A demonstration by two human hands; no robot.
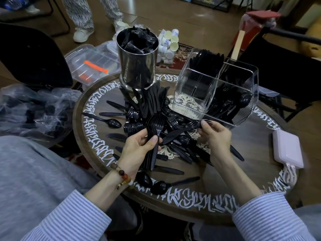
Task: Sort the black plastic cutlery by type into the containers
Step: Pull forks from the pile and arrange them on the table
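A stack of forks (153,134) is gripped in the left hand (139,150) above the surface's (243,174) centre; a single fork (199,124) is pinched by the right hand (217,138) beside the clear divided container (215,87).

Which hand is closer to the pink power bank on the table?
The right hand. It pinches a fork in the middle of the table, with the pink power bank off to its right near the rim. The left hand, gripping a bundle of forks, is farther left.

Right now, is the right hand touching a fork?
Touching. The head view shows the right hand with its fingertips pinching a single black fork near the tines, just in front of the clear divided container.
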